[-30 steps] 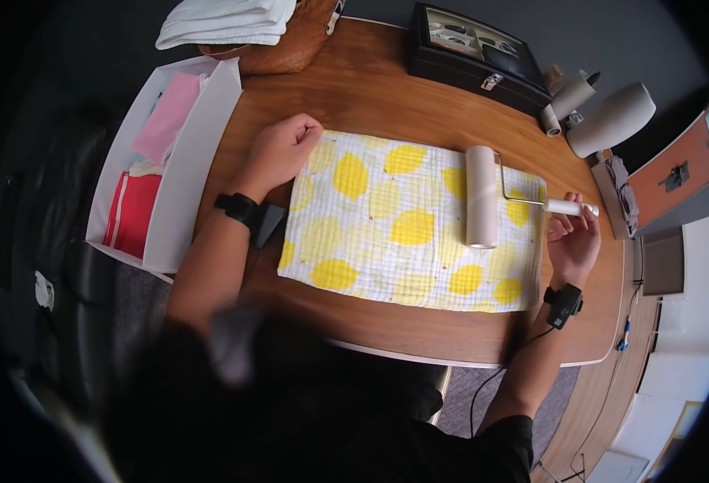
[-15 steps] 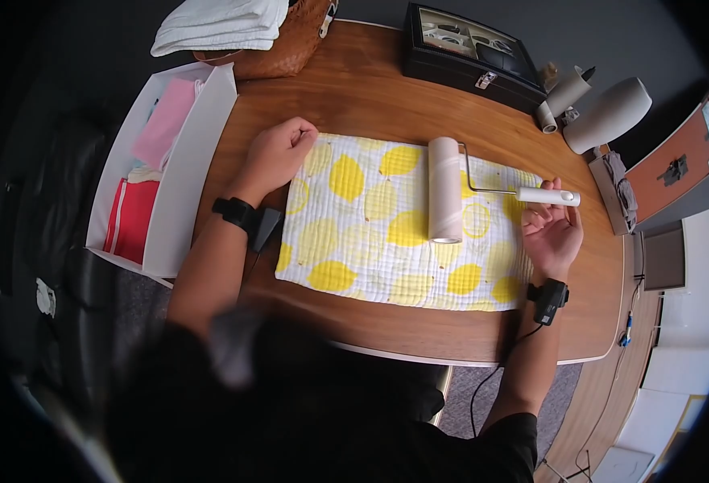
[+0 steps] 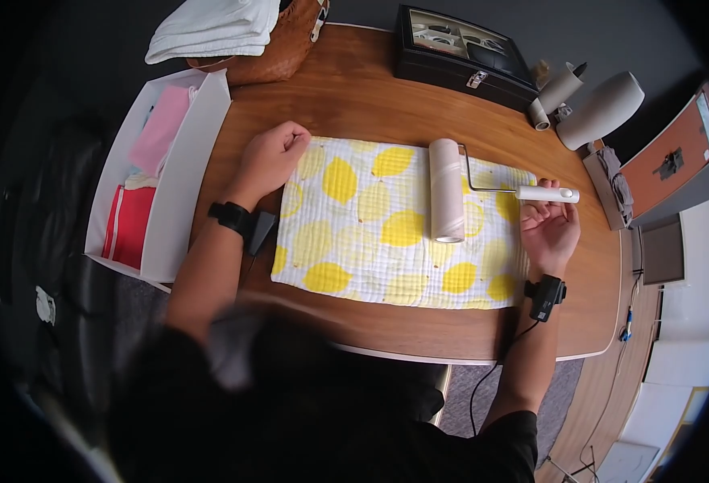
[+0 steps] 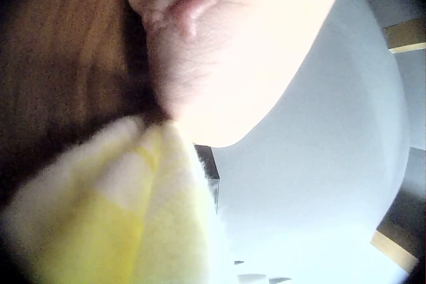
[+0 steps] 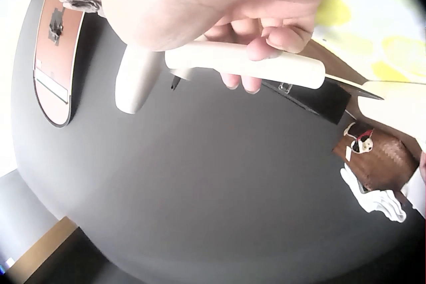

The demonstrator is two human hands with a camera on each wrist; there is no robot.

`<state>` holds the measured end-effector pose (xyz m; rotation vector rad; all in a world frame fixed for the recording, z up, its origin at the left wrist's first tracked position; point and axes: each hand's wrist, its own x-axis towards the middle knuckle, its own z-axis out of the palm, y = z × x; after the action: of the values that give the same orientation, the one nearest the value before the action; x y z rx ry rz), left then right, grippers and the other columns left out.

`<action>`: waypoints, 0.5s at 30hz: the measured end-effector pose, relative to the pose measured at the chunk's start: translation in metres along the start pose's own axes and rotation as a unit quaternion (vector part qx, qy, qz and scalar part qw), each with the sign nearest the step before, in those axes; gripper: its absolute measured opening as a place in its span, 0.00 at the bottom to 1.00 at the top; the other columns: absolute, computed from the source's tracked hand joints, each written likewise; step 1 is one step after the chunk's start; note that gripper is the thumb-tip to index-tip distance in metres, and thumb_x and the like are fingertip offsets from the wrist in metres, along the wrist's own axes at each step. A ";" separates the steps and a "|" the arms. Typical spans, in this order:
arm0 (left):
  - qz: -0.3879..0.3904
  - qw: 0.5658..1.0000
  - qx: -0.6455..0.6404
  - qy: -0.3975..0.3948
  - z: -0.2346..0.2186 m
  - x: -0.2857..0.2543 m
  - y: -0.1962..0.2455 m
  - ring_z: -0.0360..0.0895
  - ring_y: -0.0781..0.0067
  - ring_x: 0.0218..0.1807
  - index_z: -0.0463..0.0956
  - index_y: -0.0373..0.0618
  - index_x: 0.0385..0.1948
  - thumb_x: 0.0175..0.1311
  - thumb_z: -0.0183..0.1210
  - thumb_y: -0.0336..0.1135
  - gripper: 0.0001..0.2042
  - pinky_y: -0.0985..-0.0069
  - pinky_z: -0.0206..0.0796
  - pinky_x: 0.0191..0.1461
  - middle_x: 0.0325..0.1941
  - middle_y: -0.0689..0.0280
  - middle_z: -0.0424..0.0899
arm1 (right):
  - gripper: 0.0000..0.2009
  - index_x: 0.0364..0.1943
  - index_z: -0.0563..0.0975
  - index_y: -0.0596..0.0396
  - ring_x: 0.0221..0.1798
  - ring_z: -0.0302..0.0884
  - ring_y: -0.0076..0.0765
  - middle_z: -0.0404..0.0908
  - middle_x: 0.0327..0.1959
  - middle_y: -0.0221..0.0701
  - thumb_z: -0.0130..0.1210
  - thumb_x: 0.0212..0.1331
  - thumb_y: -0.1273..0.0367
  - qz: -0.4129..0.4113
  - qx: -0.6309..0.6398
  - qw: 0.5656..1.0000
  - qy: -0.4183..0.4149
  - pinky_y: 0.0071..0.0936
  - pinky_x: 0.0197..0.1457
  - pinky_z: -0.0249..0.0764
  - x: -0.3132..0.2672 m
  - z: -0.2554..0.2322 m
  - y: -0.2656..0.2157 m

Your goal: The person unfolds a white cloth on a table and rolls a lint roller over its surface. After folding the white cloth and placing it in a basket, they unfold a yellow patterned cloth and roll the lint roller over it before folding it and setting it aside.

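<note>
A white cloth with yellow lemons (image 3: 346, 249) lies flat on the wooden table. My left hand (image 3: 272, 161) pinches its upper left corner; in the left wrist view the cloth (image 4: 126, 224) bunches into folds at the fingertips of that hand (image 4: 213, 51). A lint roller (image 3: 447, 193) rests across the cloth right of its middle. Its white handle (image 3: 541, 194) is held in the fingers of my right hand (image 3: 549, 237), palm turned up. In the right wrist view the fingers of the right hand (image 5: 226, 4) curl round the handle (image 5: 246, 63).
A white box (image 3: 179, 173) with pink and red fabric stands at the left. Behind are a brown bag (image 3: 278, 60) with folded white cloth (image 3: 213, 30) and a black glass-topped case (image 3: 463, 76). A white vase (image 3: 602, 111) and a small bin (image 3: 608, 193) stand at the right.
The roller and my right hand have moved left over the cloth, mostly in the first half second. My left hand keeps its pinch on the corner. The head view has shifted slightly.
</note>
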<state>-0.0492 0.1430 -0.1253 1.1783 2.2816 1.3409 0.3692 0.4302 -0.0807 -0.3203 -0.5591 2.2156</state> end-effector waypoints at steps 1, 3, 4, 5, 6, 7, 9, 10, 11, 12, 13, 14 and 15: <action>0.003 1.000 -0.002 0.001 0.000 0.000 0.000 0.80 0.73 0.29 0.83 0.39 0.44 0.77 0.61 0.39 0.11 0.70 0.70 0.37 0.28 0.64 0.85 | 0.22 0.56 0.79 0.59 0.33 0.69 0.29 0.84 0.54 0.38 0.36 0.82 0.59 -0.001 0.000 1.000 -0.008 0.27 0.38 0.68 -0.002 0.004 -0.003; 0.007 1.000 -0.006 0.005 0.000 -0.001 0.000 0.80 0.72 0.29 0.83 0.39 0.44 0.77 0.61 0.39 0.11 0.70 0.70 0.37 0.28 0.64 0.85 | 0.22 0.57 0.79 0.60 0.33 0.69 0.29 0.84 0.55 0.38 0.35 0.82 0.59 -0.008 -0.005 1.000 -0.015 0.27 0.39 0.68 -0.003 0.002 -0.008; 0.007 1.000 -0.002 0.005 0.000 -0.001 -0.001 0.80 0.72 0.29 0.83 0.39 0.44 0.77 0.61 0.39 0.11 0.70 0.70 0.37 0.28 0.64 0.85 | 0.22 0.57 0.79 0.60 0.34 0.68 0.28 0.84 0.55 0.37 0.35 0.82 0.60 -0.014 -0.010 1.000 -0.015 0.26 0.39 0.68 -0.002 -0.001 -0.013; 0.008 1.000 0.001 0.005 0.000 -0.001 -0.002 0.80 0.72 0.29 0.83 0.39 0.45 0.77 0.61 0.39 0.11 0.70 0.70 0.37 0.28 0.64 0.85 | 0.23 0.58 0.79 0.61 0.34 0.68 0.28 0.83 0.56 0.36 0.34 0.83 0.60 -0.020 -0.016 1.000 -0.014 0.26 0.40 0.69 -0.001 -0.005 -0.016; 0.010 1.000 0.004 0.005 0.000 0.000 -0.002 0.80 0.71 0.29 0.83 0.39 0.45 0.77 0.62 0.39 0.11 0.70 0.70 0.37 0.27 0.64 0.85 | 0.23 0.59 0.79 0.61 0.34 0.68 0.28 0.83 0.57 0.37 0.34 0.83 0.61 -0.020 -0.022 0.999 -0.017 0.26 0.40 0.69 0.001 -0.010 -0.016; 0.007 1.000 0.005 0.005 0.000 -0.001 -0.001 0.80 0.71 0.29 0.83 0.39 0.45 0.77 0.61 0.39 0.11 0.70 0.70 0.37 0.27 0.64 0.85 | 0.23 0.59 0.79 0.61 0.35 0.68 0.28 0.84 0.59 0.38 0.34 0.83 0.61 -0.022 -0.027 0.999 -0.020 0.25 0.40 0.69 0.002 -0.012 -0.015; 0.004 1.000 0.007 0.004 0.000 0.000 0.000 0.80 0.71 0.29 0.83 0.39 0.45 0.77 0.61 0.39 0.11 0.70 0.70 0.37 0.27 0.64 0.85 | 0.22 0.62 0.78 0.62 0.36 0.70 0.29 0.83 0.61 0.39 0.35 0.83 0.63 -0.019 -0.029 0.999 -0.021 0.25 0.41 0.70 0.005 -0.017 -0.013; 0.003 1.000 0.005 0.003 0.000 0.000 0.001 0.80 0.71 0.29 0.83 0.39 0.45 0.77 0.61 0.39 0.11 0.70 0.70 0.37 0.27 0.64 0.85 | 0.21 0.64 0.76 0.63 0.37 0.71 0.29 0.83 0.63 0.40 0.36 0.83 0.64 -0.014 -0.025 0.999 -0.019 0.25 0.42 0.72 0.006 -0.016 -0.009; 0.001 1.000 0.003 0.001 0.000 0.000 0.001 0.80 0.72 0.29 0.83 0.39 0.45 0.77 0.61 0.39 0.11 0.70 0.70 0.37 0.27 0.64 0.85 | 0.21 0.65 0.75 0.64 0.37 0.71 0.29 0.83 0.64 0.41 0.37 0.82 0.66 -0.008 -0.021 1.000 -0.018 0.25 0.43 0.73 0.006 -0.014 -0.006; 0.000 1.000 0.001 0.000 0.000 0.000 0.001 0.80 0.72 0.29 0.83 0.39 0.45 0.77 0.61 0.39 0.11 0.70 0.70 0.37 0.27 0.64 0.85 | 0.20 0.67 0.74 0.64 0.38 0.72 0.29 0.82 0.65 0.41 0.38 0.82 0.67 -0.002 -0.019 1.000 -0.007 0.25 0.44 0.74 0.006 -0.012 -0.004; 0.000 1.000 -0.001 0.001 0.000 0.000 0.001 0.80 0.72 0.29 0.83 0.39 0.45 0.77 0.61 0.39 0.11 0.70 0.70 0.37 0.27 0.64 0.85 | 0.20 0.69 0.73 0.64 0.39 0.73 0.30 0.82 0.66 0.42 0.40 0.81 0.69 0.005 -0.017 1.000 0.003 0.26 0.46 0.76 0.005 -0.007 -0.002; 0.000 1.000 -0.002 0.002 0.000 -0.001 0.001 0.80 0.72 0.29 0.83 0.40 0.45 0.77 0.61 0.39 0.11 0.70 0.70 0.37 0.27 0.64 0.85 | 0.21 0.70 0.71 0.64 0.40 0.74 0.30 0.82 0.67 0.42 0.41 0.80 0.71 0.013 -0.015 1.000 0.013 0.26 0.47 0.77 0.005 -0.003 0.000; -0.001 1.000 -0.003 0.003 0.001 -0.001 0.000 0.80 0.72 0.29 0.83 0.40 0.45 0.77 0.61 0.39 0.11 0.70 0.70 0.37 0.27 0.64 0.85 | 0.21 0.71 0.71 0.64 0.42 0.75 0.30 0.82 0.67 0.42 0.43 0.80 0.70 0.011 -0.020 1.000 0.007 0.25 0.48 0.77 0.004 0.002 0.002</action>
<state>-0.0483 0.1427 -0.1256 1.1721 2.2809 1.3520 0.3650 0.4317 -0.0804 -0.3647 -0.5964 2.2232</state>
